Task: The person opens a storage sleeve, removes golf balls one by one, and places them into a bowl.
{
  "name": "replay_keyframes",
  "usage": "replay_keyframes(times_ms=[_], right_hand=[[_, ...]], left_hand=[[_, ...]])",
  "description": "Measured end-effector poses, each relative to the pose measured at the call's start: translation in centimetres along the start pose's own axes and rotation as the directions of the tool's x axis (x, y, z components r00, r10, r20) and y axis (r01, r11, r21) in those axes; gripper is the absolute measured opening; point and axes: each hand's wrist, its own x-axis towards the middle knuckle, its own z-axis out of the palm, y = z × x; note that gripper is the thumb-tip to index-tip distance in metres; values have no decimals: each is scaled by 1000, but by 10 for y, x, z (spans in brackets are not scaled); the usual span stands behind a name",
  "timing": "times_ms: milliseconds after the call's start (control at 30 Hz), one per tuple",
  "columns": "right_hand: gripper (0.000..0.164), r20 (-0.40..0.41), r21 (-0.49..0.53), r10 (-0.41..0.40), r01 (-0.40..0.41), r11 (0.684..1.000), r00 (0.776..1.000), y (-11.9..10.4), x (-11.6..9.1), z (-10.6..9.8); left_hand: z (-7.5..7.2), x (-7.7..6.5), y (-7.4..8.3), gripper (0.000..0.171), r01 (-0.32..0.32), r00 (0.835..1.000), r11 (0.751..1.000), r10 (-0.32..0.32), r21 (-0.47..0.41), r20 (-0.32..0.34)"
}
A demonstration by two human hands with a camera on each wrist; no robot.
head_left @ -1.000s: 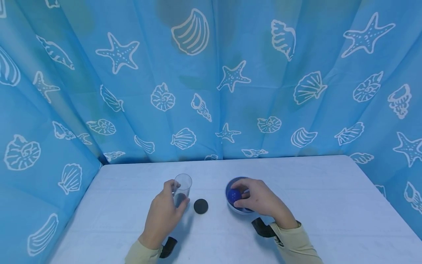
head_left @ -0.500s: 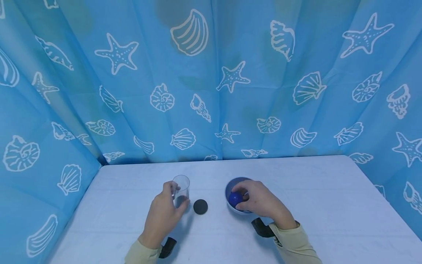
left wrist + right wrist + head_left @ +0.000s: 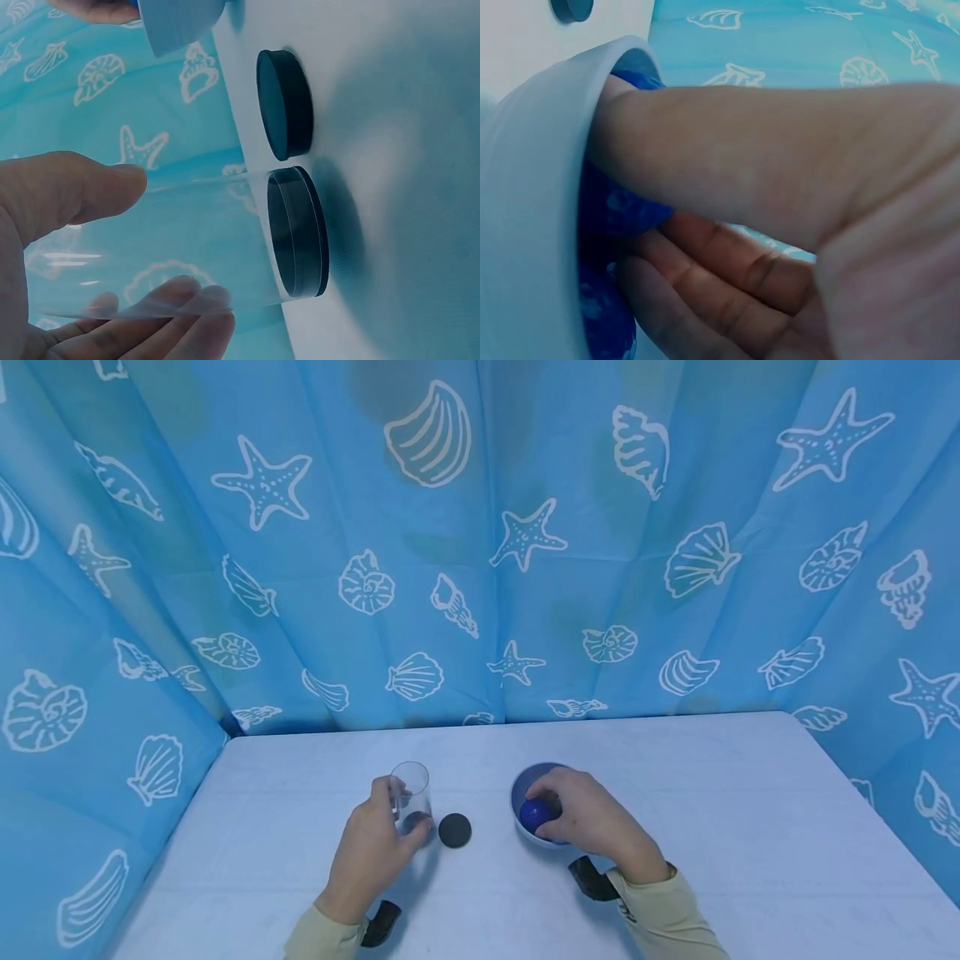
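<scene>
My left hand (image 3: 372, 847) grips a clear cylindrical container (image 3: 412, 787) with a dark base, thumb on one side and fingers on the other. The left wrist view shows the see-through wall (image 3: 210, 240) and the black base (image 3: 300, 232) close over the table. Right beside it lies a round black lid (image 3: 454, 831). To the right, my right hand (image 3: 596, 818) reaches into a bowl (image 3: 517, 793) and pinches a blue ball (image 3: 536, 814). In the right wrist view, another blue ball (image 3: 604, 311) sits lower in the bowl; part of the bowl's inside is hidden.
A white cloth covers the table (image 3: 750, 810). Behind it and along both sides hangs a blue curtain (image 3: 480, 527) with shell and starfish prints. Dark straps (image 3: 382, 923) show at both wrists.
The clear container has straightened up slightly and its top has shifted left. My right hand and the blue ball have moved slightly lower at the bowl. The lid stays put.
</scene>
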Motion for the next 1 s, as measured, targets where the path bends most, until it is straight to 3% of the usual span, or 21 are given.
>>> replay_keyframes(times_ms=[367,1000], right_hand=[[34,17,-51,-55,56,997,998,0,2,2],[32,-6,-117,-49,48,992,999,0,2,8]], left_hand=[[2,2,-4,54,26,999,1000,-26,-5,23],[6,5,-7,53,61,996,998,-59,-21,63]])
